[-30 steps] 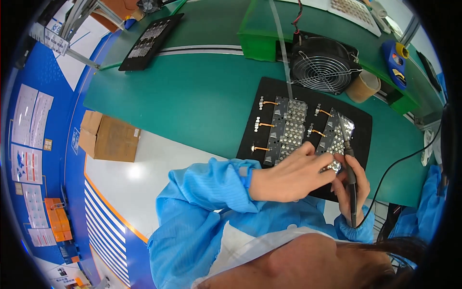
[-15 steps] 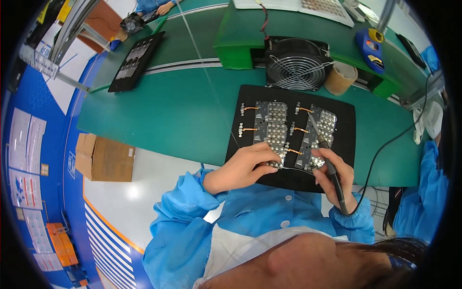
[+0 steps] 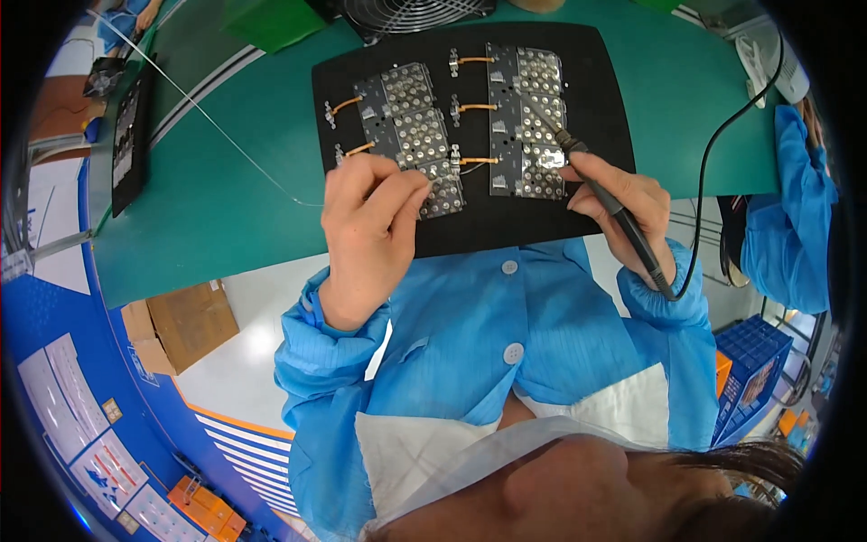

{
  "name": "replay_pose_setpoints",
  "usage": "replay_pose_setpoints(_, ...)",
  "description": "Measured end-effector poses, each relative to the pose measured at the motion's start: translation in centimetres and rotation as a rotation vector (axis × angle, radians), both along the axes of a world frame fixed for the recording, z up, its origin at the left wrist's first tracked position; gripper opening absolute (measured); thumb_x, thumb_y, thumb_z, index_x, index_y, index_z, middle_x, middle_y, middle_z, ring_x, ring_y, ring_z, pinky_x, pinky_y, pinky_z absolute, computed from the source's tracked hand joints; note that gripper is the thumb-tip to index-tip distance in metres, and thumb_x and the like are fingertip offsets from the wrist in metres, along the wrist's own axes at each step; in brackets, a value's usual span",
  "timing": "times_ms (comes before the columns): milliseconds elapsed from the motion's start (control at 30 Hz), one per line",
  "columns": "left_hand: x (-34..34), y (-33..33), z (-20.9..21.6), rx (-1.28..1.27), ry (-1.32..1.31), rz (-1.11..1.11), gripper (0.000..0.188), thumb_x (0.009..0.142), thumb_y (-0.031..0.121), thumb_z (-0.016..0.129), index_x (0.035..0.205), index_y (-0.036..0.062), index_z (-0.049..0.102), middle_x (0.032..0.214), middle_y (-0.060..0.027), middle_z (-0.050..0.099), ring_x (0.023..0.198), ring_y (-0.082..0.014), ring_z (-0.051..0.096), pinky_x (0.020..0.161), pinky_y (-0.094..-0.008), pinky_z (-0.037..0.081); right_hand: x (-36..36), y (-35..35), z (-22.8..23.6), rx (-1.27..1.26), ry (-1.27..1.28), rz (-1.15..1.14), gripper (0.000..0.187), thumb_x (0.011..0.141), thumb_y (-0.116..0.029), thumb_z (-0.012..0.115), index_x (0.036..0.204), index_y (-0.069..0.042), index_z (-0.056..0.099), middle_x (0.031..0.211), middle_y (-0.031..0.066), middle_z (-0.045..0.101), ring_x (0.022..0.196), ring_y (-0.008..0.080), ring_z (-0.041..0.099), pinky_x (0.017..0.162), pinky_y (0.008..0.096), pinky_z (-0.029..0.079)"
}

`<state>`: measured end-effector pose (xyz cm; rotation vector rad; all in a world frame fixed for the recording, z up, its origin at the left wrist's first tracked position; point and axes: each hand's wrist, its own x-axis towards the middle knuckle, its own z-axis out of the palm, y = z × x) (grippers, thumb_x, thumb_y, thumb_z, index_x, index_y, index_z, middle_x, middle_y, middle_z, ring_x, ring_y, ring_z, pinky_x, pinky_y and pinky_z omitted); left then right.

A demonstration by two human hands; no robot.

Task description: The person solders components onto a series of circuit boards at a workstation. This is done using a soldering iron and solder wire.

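Note:
On a black mat [image 3: 578,226] lie two panels of small circuit boards, a left circuit board panel [image 3: 417,126] and a right circuit board panel [image 3: 508,122]. Both carry many round metal contacts, and orange flex cables [image 3: 474,107] with small connectors stick out on their left side. My right hand [image 3: 628,200] grips a black soldering iron [image 3: 623,221], its thin metal tip lying over the right panel. Fingers pinched, my left hand [image 3: 372,230] holds thin solder wire [image 3: 262,170] above the lower left panel. That hand hides part of the panel.
A round fan [image 3: 406,11] and a green block [image 3: 275,23] stand at the back of the green table [image 3: 217,226]. Another black tray [image 3: 134,135] lies far left. The iron's black cable [image 3: 709,163] loops to the right. A cardboard box [image 3: 185,325] sits on the floor.
The whole view has shifted, with the panels now higher and the fan partly cut off. My left hand has turned more upright, still pinching the wire; the right keeps hold of the iron.

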<state>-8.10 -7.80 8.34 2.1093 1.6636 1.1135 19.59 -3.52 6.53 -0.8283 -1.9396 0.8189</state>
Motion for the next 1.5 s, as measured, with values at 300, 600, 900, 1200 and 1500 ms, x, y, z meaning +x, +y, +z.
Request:
replay_pose_setpoints(300,1.2,0.1,-0.5,0.162,0.186,-0.023,0.018,0.067,-0.002,0.074,0.082,0.0051,0.067,0.103,-0.0085,0.057,0.101,-0.0292,0.053,0.082,-0.0379,0.039,0.8,-0.5,0.8,0.112,-0.157,0.02,0.034,0.077,-0.02,0.079,0.1,0.001,0.068,0.075,0.012,0.068,0.06,0.0203,0.066,0.051,0.0266,0.05)
replay_pose_setpoints(600,1.2,0.1,-0.6,0.133,0.173,-0.039,0.018,0.067,-0.003,0.073,0.082,0.0048,0.066,0.103,-0.0084,0.058,0.103,-0.0293,0.053,0.084,-0.0385,0.039,0.0,0.0,0.1,0.171,-0.112,0.056,0.025,0.076,-0.01,0.074,0.097,0.002,0.068,0.072,0.0129,0.067,0.056,0.0203,0.065,0.047,0.0261,0.049)
replay_pose_setpoints(900,1.5,1.0,-0.8,0.148,0.167,-0.071,0.018,0.067,-0.003,0.073,0.082,0.0044,0.066,0.104,-0.0093,0.057,0.104,-0.0301,0.053,0.085,-0.0402,0.039,0.0,0.1,-0.1,0.206,-0.099,0.057,0.025,0.075,-0.009,0.074,0.096,0.003,0.068,0.071,0.0135,0.066,0.055,0.0202,0.065,0.045,0.0257,0.048)
replay_pose_setpoints(1200,2.0,1.5,-0.6,0.137,0.19,-0.08,0.016,0.068,-0.004,0.074,0.08,0.0043,0.068,0.104,-0.0091,0.057,0.103,-0.0296,0.053,0.084,-0.037,0.044,-0.1,0.2,-0.3,0.225,-0.085,0.061,0.024,0.075,-0.009,0.073,0.096,0.003,0.068,0.07,0.0132,0.066,0.054,0.0193,0.064,0.044,0.0251,0.048)
replay_pose_setpoints(1500,2.5,1.8,-1.1,0.059,0.072,-0.088,0.014,0.073,-0.004,0.071,0.084,0.0013,0.065,0.102,-0.0102,0.055,0.09,-0.0264,0.059,0.073,-0.0347,0.047,-0.1,0.2,-0.3,0.234,-0.086,0.062,0.024,0.075,-0.009,0.073,0.096,0.003,0.068,0.07,0.0133,0.067,0.054,0.0189,0.065,0.044,0.0244,0.048)
